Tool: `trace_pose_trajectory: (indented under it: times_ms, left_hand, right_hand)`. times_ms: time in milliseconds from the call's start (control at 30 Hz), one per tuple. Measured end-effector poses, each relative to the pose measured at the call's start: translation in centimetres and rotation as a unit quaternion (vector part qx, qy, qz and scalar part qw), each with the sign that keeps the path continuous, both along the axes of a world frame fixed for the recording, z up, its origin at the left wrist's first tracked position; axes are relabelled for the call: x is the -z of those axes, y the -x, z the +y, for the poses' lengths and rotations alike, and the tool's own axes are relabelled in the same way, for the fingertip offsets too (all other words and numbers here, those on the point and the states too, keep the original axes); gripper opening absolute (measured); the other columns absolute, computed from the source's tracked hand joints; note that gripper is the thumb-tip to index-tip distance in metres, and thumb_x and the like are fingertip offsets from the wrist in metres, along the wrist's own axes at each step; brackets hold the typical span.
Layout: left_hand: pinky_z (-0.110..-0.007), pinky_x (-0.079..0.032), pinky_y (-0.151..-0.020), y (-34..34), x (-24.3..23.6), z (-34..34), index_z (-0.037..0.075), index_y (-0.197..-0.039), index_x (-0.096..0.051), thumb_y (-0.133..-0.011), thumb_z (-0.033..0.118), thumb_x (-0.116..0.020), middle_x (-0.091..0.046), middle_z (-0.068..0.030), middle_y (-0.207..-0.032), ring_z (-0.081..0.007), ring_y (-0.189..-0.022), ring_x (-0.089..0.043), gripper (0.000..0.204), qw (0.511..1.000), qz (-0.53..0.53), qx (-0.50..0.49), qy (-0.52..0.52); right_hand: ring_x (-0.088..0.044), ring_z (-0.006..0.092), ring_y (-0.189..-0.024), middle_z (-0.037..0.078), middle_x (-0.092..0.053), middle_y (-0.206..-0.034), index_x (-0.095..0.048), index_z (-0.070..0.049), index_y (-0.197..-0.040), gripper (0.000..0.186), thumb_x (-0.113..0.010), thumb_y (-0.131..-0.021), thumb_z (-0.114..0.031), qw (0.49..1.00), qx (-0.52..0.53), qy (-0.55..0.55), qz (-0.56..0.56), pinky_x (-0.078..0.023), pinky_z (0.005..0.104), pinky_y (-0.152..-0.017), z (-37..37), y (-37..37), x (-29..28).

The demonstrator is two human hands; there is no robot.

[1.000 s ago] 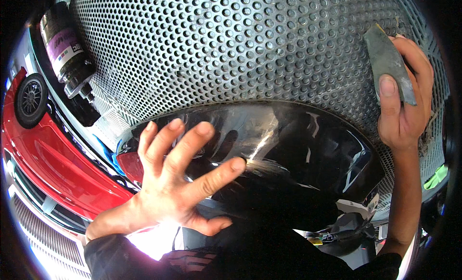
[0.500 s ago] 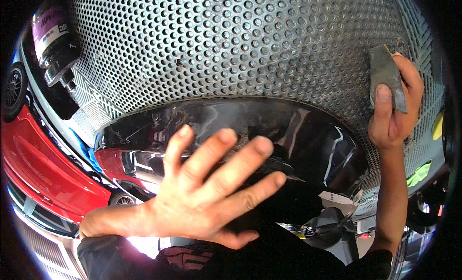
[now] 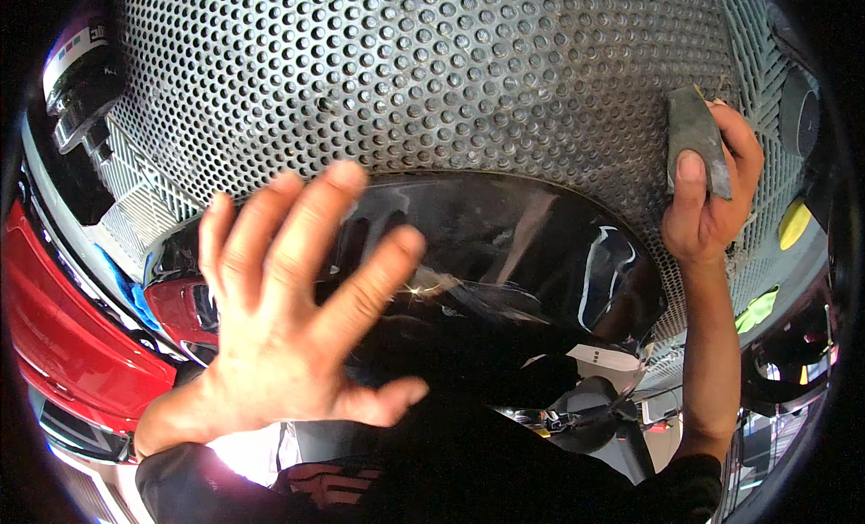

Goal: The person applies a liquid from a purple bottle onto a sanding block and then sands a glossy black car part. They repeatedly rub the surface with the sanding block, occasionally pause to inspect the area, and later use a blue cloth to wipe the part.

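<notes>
A glossy black curved panel (image 3: 505, 227) lies in front of me on a studded rubber mat, mirroring lights and a bit of red. Light streaks, perhaps fine scratches, cross its middle. My left hand (image 3: 279, 299) is over the panel's left part, fingers spread and holding nothing; whether it touches the surface I cannot tell. Out to the right, beyond the panel's edge, my right hand (image 3: 721, 200) grips a flat grey-green pad (image 3: 696, 136), its thumb pressed on the near face. The pad looks like a sanding block or folded abrasive sheet.
The grey studded mat (image 3: 405, 73) spreads beyond the panel. A dark bottle (image 3: 77, 96) is at the upper left, with a blue cloth (image 3: 126, 285) below it. A red car (image 3: 81, 344) stands left. Yellow (image 3: 795, 223) and green (image 3: 757, 309) pieces lie at right.
My left hand has moved left across the panel, uncovering the streaked middle. The right hand still holds the pad beside the panel. The whole view has shifted slightly.
</notes>
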State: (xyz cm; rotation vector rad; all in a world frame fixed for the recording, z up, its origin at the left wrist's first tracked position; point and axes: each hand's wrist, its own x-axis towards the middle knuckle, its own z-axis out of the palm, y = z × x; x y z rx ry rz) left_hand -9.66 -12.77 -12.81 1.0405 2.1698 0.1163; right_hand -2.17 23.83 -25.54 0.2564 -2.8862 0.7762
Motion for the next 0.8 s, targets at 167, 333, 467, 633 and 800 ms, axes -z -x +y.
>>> trace_pose_trajectory:
  times_ms: [167,333,467,633,800]
  left_hand:
    - [-0.067,-0.023,-0.115,1.0,-0.6,-0.5,0.009,-0.143,-0.062,-0.084,0.083,-0.047,-0.042,-0.0344,-0.151,-0.0498,-0.138,-0.039,0.096,0.999,0.011,0.02,-0.046]
    - [-0.07,-0.022,-0.113,-1.5,0.8,1.8,0.029,-0.13,-0.073,-0.068,0.079,-0.065,-0.046,-0.0233,-0.153,-0.0448,-0.134,-0.042,0.08,0.989,-0.063,0.01,-0.13]
    - [-0.07,-0.022,-0.113,-0.7,1.0,2.7,0.028,-0.137,-0.069,-0.069,0.077,-0.067,-0.045,-0.0237,-0.154,-0.0445,-0.134,-0.042,0.084,0.992,-0.076,0.002,-0.099]
    - [-0.07,-0.023,-0.113,0.1,0.4,1.7,0.021,-0.144,-0.063,-0.071,0.081,-0.062,-0.045,-0.0266,-0.153,-0.0467,-0.134,-0.042,0.094,0.999,-0.035,0.008,-0.034]
    - [-0.07,-0.021,-0.114,-1.5,-0.1,2.6,0.014,-0.145,-0.061,-0.066,0.079,-0.067,-0.045,-0.0269,-0.154,-0.0463,-0.137,-0.041,0.102,0.996,-0.073,0.006,-0.06]
  right_hand:
    - [-0.057,0.0299,-0.118,0.014,-0.064,-0.128,-0.072,0.001,-0.116,0.028,-0.064,-0.096,-0.017,1.0,0.008,0.002,-0.001,-0.042,0.0414,-0.105,-0.1,-0.2,0.1]
    - [-0.057,0.0308,-0.118,0.015,-0.064,-0.127,-0.071,0.002,-0.116,0.028,-0.065,-0.095,-0.015,1.0,0.001,0.003,0.005,-0.043,0.0411,-0.104,-0.1,-0.1,0.1]
    - [-0.058,0.0317,-0.116,0.015,-0.066,-0.124,-0.071,0.003,-0.115,0.028,-0.066,-0.093,-0.014,1.0,-0.002,-0.003,0.014,-0.044,0.0413,-0.103,-0.3,0.0,0.1]
    - [-0.06,0.0318,-0.115,0.015,-0.067,-0.123,-0.071,0.003,-0.114,0.028,-0.066,-0.092,-0.013,1.0,0.002,0.0,0.018,-0.043,0.0408,-0.103,-0.2,0.1,0.1]
    - [-0.06,0.0311,-0.114,0.014,-0.067,-0.123,-0.072,0.003,-0.114,0.027,-0.066,-0.092,-0.013,1.0,0.006,-0.009,0.018,-0.043,0.0407,-0.102,-0.3,0.1,0.0]
